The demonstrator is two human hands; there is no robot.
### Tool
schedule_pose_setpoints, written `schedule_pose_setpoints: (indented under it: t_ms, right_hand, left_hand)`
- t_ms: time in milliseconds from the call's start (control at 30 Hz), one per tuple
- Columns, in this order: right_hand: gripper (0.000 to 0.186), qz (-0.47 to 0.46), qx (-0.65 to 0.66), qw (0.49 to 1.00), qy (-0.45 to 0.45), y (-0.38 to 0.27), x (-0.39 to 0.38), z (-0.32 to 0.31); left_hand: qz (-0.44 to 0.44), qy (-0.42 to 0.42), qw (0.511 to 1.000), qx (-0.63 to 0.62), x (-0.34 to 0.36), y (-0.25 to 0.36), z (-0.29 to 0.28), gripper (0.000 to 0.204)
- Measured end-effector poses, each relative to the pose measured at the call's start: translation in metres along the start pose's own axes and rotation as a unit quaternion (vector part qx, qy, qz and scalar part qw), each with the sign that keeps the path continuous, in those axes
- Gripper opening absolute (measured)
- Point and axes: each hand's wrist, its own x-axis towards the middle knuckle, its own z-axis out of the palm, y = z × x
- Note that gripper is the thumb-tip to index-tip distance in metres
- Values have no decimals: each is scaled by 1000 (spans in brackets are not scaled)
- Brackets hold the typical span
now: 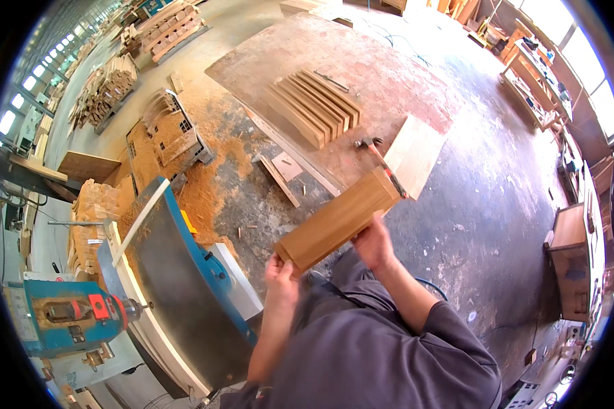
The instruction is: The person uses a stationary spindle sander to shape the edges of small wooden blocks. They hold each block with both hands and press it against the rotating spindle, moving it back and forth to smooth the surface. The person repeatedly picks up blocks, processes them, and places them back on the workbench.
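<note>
In front of my body is a long rectangular wooden block, held at a slant with its far right end higher in the view. My left hand is closed around its near left end, thumb on the side face. Under its lower right edge, my right hand grips it with fingers partly hidden beneath. Just past the block's right end lies a hammer with a dark head and red on the handle, partly covered by the block. A pale wooden board lies beside the hammer.
At left stands a blue machine beside a dark worktable with a blue edge. Several wooden slats stand in a row ahead. Sawdust and wood scraps litter the floor. A wooden cabinet stands at right.
</note>
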Motion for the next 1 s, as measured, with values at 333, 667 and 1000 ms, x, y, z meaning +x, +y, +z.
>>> schedule_pose_setpoints:
  t_ms: [333, 667, 1000]
  right_hand:
    - [39, -179, -260, 936, 159, -145, 242, -64]
    - [38, -193, -649, 645, 355, -301, 510, -147]
    - [45, -171, -818, 545, -64, -165, 488, 31]
  left_hand:
    - [-43, 18, 960, 274, 83, -15, 60, 32]
    - [-32, 316, 919, 235, 53, -29, 12, 21]
    - [-56, 301, 886, 349, 27, -66, 24, 22]
